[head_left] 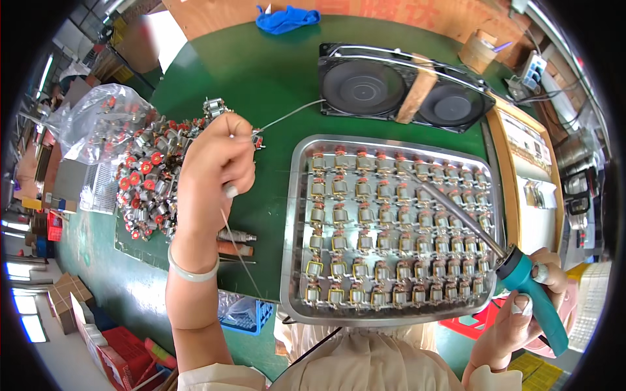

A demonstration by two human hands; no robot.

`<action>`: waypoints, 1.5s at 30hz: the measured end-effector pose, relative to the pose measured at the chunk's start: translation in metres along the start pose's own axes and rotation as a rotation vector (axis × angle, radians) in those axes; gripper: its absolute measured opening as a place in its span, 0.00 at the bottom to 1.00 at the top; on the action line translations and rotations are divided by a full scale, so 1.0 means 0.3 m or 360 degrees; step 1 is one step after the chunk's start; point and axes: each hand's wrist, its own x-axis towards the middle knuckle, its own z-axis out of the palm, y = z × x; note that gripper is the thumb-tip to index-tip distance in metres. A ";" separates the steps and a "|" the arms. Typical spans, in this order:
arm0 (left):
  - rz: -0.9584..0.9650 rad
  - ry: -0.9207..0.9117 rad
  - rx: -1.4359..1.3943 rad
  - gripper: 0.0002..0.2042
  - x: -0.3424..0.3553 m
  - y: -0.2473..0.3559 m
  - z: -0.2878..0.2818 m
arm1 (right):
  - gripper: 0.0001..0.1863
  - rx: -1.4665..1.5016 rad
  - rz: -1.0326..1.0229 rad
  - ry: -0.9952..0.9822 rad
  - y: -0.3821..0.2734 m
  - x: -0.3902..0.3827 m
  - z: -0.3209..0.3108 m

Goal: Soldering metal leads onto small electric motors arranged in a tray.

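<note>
My left hand (215, 159) is closed on a thin strand of solder wire (291, 115). One length of the wire runs toward the black fans, and another hangs below the fingers. My right hand (512, 326) grips the teal handle of a soldering iron (527, 287). Its long metal shaft reaches up and left over the tray, the tip above the upper rows. In the metal tray (291, 221), small silver motors (365, 210) with red ends stand in rows. Whether the tip touches a motor I cannot tell.
Left of my left wrist lies a heap of loose motors (147, 186), beside a clear plastic bag (107, 124). Two black fans (362, 88) joined by a wooden strip stand behind the tray. A wooden frame (508, 169) borders the right side. A blue cloth (287, 19) lies at the back.
</note>
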 end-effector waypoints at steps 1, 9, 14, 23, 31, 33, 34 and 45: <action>-0.0102 -0.0158 -0.0332 0.07 -0.004 0.014 -0.017 | 0.20 -0.0021 0.0053 0.0118 -0.005 -0.012 -0.008; -0.0238 -0.0106 -0.0301 0.04 -0.275 0.127 0.063 | 0.19 -0.0131 0.0121 0.0443 -0.022 -0.186 -0.240; 0.0240 0.0218 0.0656 0.03 -0.428 0.108 0.164 | 0.19 -0.0054 0.0097 0.0572 -0.001 -0.262 -0.300; 0.0405 0.0059 0.0676 0.02 -0.576 0.016 0.370 | 0.17 0.0161 0.0184 0.0723 0.056 -0.379 -0.391; -0.0095 -0.0368 0.0205 0.04 -0.568 -0.083 0.509 | 0.16 0.0177 0.0291 0.0949 0.114 -0.431 -0.413; 0.0180 -0.0343 0.0825 0.06 -0.581 -0.083 0.544 | 0.16 0.0285 0.0227 0.0850 0.122 -0.414 -0.396; 0.0238 -0.0325 0.0832 0.07 -0.582 -0.092 0.568 | 0.17 0.0262 0.0184 0.0872 0.124 -0.411 -0.395; 0.1783 -0.0385 0.1566 0.10 -0.552 -0.274 0.635 | 0.18 0.0243 0.0287 0.0852 0.165 -0.430 -0.444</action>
